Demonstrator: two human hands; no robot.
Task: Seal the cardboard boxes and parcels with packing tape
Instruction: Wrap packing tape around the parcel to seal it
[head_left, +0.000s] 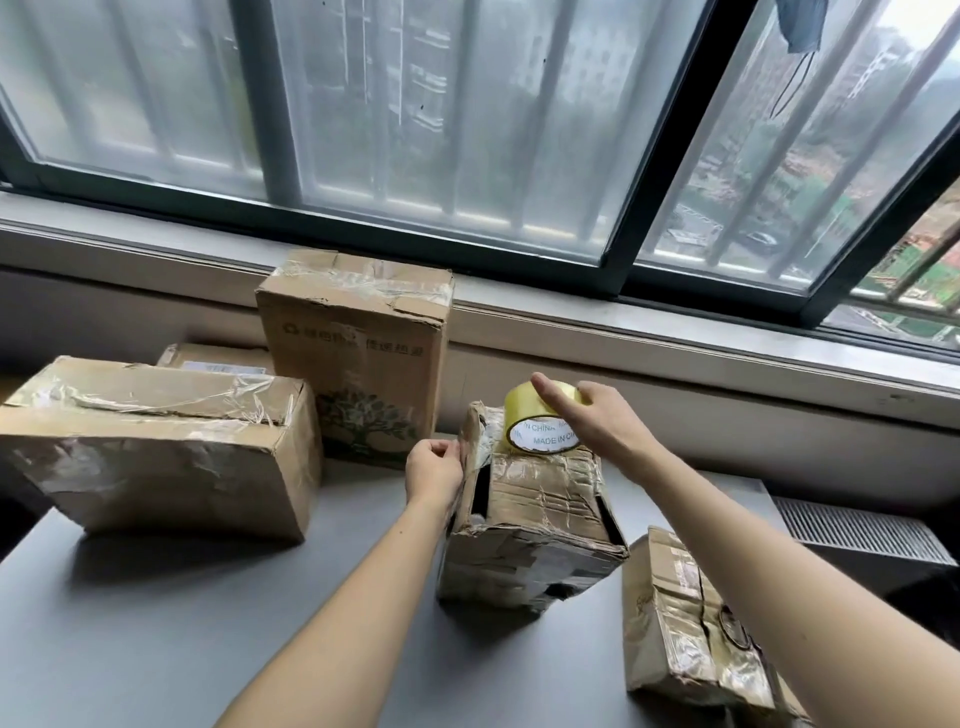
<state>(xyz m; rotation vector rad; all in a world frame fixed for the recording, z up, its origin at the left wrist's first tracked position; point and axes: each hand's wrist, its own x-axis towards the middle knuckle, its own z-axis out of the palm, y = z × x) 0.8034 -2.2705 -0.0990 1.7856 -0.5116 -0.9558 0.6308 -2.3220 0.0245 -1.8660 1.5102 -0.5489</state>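
Right hand (597, 421) grips the yellowish clear packing-tape roll (537, 423) atop the crumpled brown cardboard box (535, 525); left hand (434, 465) pinches its raised flap (471, 441), just left of it.

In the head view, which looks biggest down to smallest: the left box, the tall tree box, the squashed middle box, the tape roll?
1. left box
2. tall tree box and squashed middle box: they look alike, and the middle one is nearer, so unsure
3. tape roll
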